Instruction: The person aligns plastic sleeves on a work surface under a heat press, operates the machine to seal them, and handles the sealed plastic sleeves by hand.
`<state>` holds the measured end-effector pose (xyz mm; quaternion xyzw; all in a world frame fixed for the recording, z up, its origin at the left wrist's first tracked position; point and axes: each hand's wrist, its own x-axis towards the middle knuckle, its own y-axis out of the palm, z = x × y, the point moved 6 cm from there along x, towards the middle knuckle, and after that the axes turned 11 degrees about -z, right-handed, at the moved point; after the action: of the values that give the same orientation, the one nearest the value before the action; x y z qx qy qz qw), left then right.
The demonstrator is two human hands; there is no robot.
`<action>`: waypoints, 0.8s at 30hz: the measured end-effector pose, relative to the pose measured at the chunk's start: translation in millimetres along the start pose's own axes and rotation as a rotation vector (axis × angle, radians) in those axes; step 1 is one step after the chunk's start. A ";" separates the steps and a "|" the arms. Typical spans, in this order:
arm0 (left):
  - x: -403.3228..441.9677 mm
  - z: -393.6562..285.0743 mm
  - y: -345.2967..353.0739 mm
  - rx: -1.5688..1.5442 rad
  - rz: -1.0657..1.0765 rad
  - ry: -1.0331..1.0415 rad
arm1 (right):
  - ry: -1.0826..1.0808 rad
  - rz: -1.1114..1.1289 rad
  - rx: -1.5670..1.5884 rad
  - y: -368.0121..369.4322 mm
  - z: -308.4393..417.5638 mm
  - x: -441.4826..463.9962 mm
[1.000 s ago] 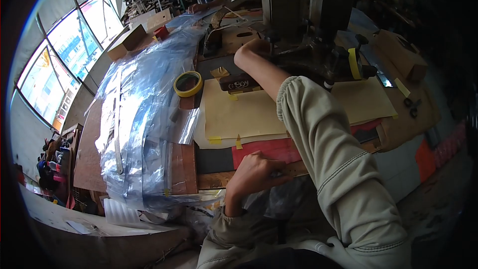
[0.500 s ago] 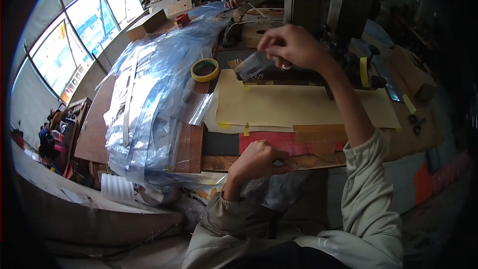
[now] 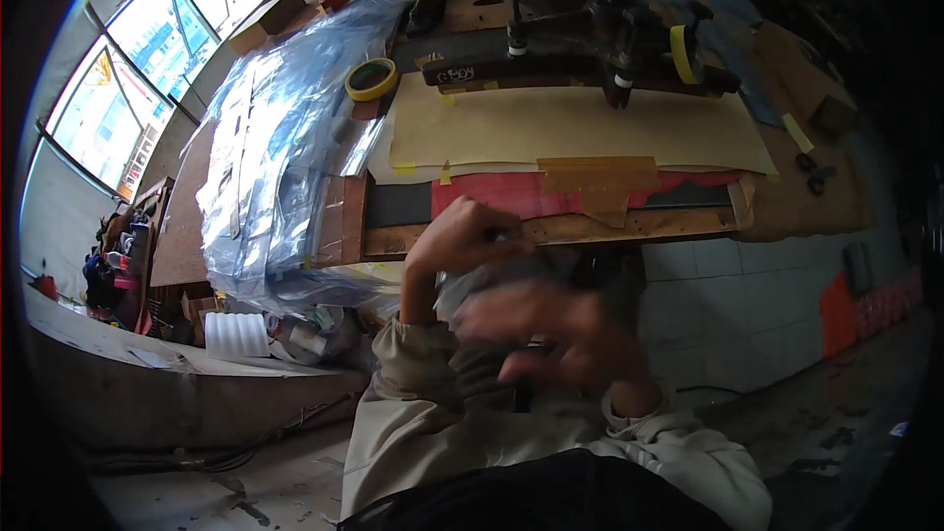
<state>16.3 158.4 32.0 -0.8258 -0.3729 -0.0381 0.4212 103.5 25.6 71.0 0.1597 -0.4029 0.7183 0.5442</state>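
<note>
At the front edge of the workbench, my left hand rests with its fingers curled. Whatever they hold, if anything, is hidden. Beside it lies a red strip with brown tape across it. My right hand is low in front of my body, smeared by motion, so its grip is unclear. A greyish see-through plastic piece shows between the two hands; I cannot tell whether either holds it. Beyond the strip, a cream paper sheet lies under a machine's dark bar.
Clear plastic sheets cover the bench's left side. A yellow tape roll lies beside them, and another tape roll hangs on the machine. Scissors and a cardboard box are at the right.
My right hand has come down from the machine bar, where it held clear plastic, to below the bench edge. My left hand stays at the front edge. The view has tilted downward.
</note>
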 end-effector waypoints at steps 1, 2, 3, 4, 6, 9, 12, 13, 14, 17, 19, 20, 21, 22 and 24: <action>-2.5 -8.9 2.3 -0.038 -0.012 0.067 | 0.119 -0.244 -0.193 -29.4 -8.3 -1.1; -4.3 -17.0 7.8 -0.090 0.014 0.081 | 0.241 -0.492 -0.385 -58.3 -13.3 -8.0; -2.0 -37.3 9.9 -0.143 0.044 0.093 | 0.266 -0.444 -0.389 -59.4 -15.5 -14.2; 1.7 -53.1 13.4 -0.194 0.075 0.108 | 0.289 -0.398 -0.394 -57.7 -19.5 -22.4; 8.2 -66.5 22.2 -0.157 0.014 0.101 | 0.471 -0.320 -0.235 -50.3 -35.2 -46.4; 15.0 -76.5 26.0 -0.070 0.100 -0.264 | 0.590 -0.381 0.048 -44.4 -54.1 -82.1; 11.6 -76.2 36.0 -0.732 0.011 -0.107 | 0.647 -0.485 0.299 -68.2 -65.8 -105.2; 10.1 -78.2 37.9 -0.999 0.000 -0.084 | 0.603 -0.587 0.426 -71.9 -72.2 -116.9; 8.0 -72.7 40.9 -1.009 -0.087 -0.119 | 0.551 -0.688 0.548 -73.7 -82.9 -131.5; -14.5 -64.4 53.7 -1.039 -0.208 -0.315 | 0.513 -0.845 0.766 -80.3 -84.6 -143.8; -34.8 -52.5 69.6 -1.114 -0.009 -0.266 | 0.504 -0.883 0.654 -86.5 -85.9 -146.2; -44.2 -44.4 79.3 -1.149 0.088 -0.244 | 0.487 -0.887 0.494 -88.4 -89.3 -149.1; -41.1 -57.6 67.8 -1.052 0.036 -0.139 | 0.471 -0.887 0.339 -88.6 -92.0 -152.3; -38.0 -66.4 60.2 -1.052 -0.024 -0.158 | 0.481 -0.894 0.379 -85.0 -97.9 -156.1; -30.5 -79.7 47.5 -1.049 -0.147 -0.188 | 0.463 -0.881 0.392 -81.7 -100.7 -151.5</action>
<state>45.1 65.4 40.0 -0.8970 -0.3967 -0.1747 -0.0867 253.0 9.3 -60.0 0.2496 -0.0254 0.4998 0.8290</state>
